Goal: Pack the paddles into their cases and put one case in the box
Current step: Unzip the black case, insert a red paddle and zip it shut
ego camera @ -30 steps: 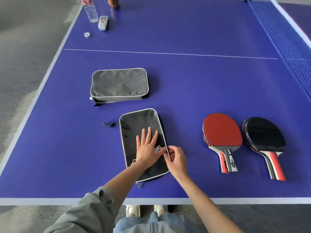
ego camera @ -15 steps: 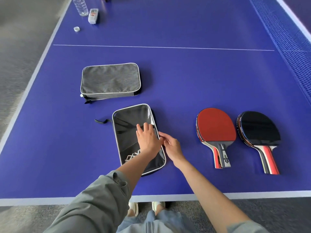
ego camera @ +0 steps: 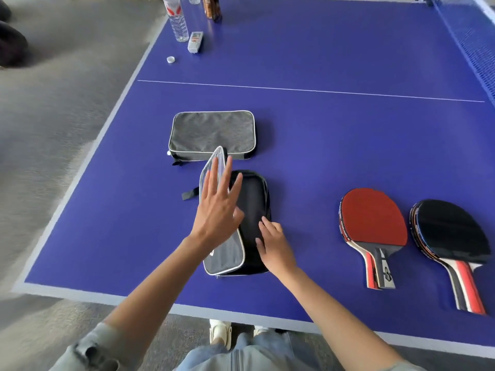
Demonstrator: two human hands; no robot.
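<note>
A black paddle case (ego camera: 253, 199) lies unzipped near the table's front edge. Its grey-trimmed lid (ego camera: 227, 254) is raised and tilted to the left. My left hand (ego camera: 217, 212) lies flat against the lid with its fingers spread. My right hand (ego camera: 276, 247) rests its fingertips on the case's lower half. Just behind it a grey case (ego camera: 211, 132) lies zipped up. To the right, a red-faced paddle (ego camera: 372, 215) and a black-faced paddle (ego camera: 447, 228) lie side by side, handles toward me. No box is in view.
At the blue table's (ego camera: 334, 145) far left corner stand a water bottle (ego camera: 178, 20), a brown bottle (ego camera: 212, 8), a small white device (ego camera: 195, 42) and a loose cap (ego camera: 170, 59). The net (ego camera: 471, 36) runs along the right. Grey floor lies to the left.
The black case's lid, flat and closed before, has swung up and to the left under my left hand. My right hand has moved from the zipper edge onto the case's lower half.
</note>
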